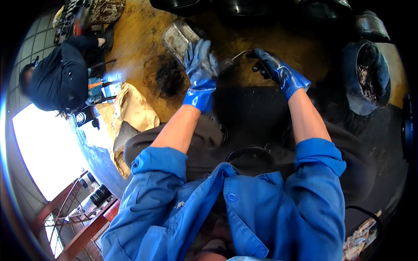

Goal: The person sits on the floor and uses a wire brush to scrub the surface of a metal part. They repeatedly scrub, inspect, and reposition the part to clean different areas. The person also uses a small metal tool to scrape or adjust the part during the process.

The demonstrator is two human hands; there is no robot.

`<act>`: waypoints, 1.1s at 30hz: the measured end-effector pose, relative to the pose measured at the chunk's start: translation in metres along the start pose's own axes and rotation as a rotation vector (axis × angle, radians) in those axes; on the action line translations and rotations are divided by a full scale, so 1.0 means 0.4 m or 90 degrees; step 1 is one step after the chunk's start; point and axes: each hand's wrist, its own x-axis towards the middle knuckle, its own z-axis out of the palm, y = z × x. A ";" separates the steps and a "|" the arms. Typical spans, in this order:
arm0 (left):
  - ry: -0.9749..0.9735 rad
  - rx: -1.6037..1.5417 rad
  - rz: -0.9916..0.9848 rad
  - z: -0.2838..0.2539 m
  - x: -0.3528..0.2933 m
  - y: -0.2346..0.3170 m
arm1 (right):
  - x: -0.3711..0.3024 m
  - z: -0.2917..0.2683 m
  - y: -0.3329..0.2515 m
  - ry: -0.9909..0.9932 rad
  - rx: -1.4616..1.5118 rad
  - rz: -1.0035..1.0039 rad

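My left hand (201, 65), in a blue rubber glove, grips the near side of a worn, rectangular metal pan (179, 36). The pan is tilted and its surface is stained. My right hand (276, 71), also gloved, is wrapped around the dark handle of a hand tool. From this handle a thin bent metal rod (241, 54) runs left to a dark, block-like head (226, 65); its exact kind is too dark to make out. The head is close to my left fingers. Beside the pan lies a clump of dark, matted material (169, 78).
Several dark round vessels (248, 6) line the far edge. A dark bucket (378, 71) with crusted residue lies at the right. Crumpled brown paper (137, 108) is on the left. Farther left, another person in dark clothes (65, 74) bends down.
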 end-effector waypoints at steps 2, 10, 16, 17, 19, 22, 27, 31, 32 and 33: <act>-0.022 -0.072 0.010 -0.006 0.004 -0.023 | 0.004 0.014 0.008 0.049 -0.061 -0.027; -0.283 -0.057 0.194 -0.098 0.005 -0.062 | -0.027 0.044 -0.019 0.077 -0.164 -0.045; -0.313 -0.049 0.237 -0.086 -0.016 -0.077 | -0.008 0.017 -0.030 0.130 -0.162 0.000; -0.299 -0.045 0.214 -0.089 -0.020 -0.081 | -0.025 0.046 -0.045 0.138 -0.201 -0.005; -0.335 -0.033 0.232 -0.084 -0.012 -0.090 | 0.017 0.112 -0.018 0.150 -0.297 -0.020; -0.389 -0.023 0.198 -0.091 0.001 -0.077 | 0.056 0.149 0.009 0.126 -0.156 0.051; -0.397 0.001 0.215 -0.086 -0.028 -0.112 | 0.041 0.060 0.014 0.139 -0.165 -0.020; -0.186 0.035 0.274 -0.022 -0.058 -0.140 | 0.061 0.059 0.031 0.157 -0.163 -0.036; -0.241 -0.040 0.251 -0.023 -0.044 -0.108 | 0.064 0.074 0.064 0.158 -0.170 -0.035; -0.248 -0.054 0.250 -0.030 -0.038 -0.113 | 0.057 0.132 0.063 0.142 -0.177 -0.047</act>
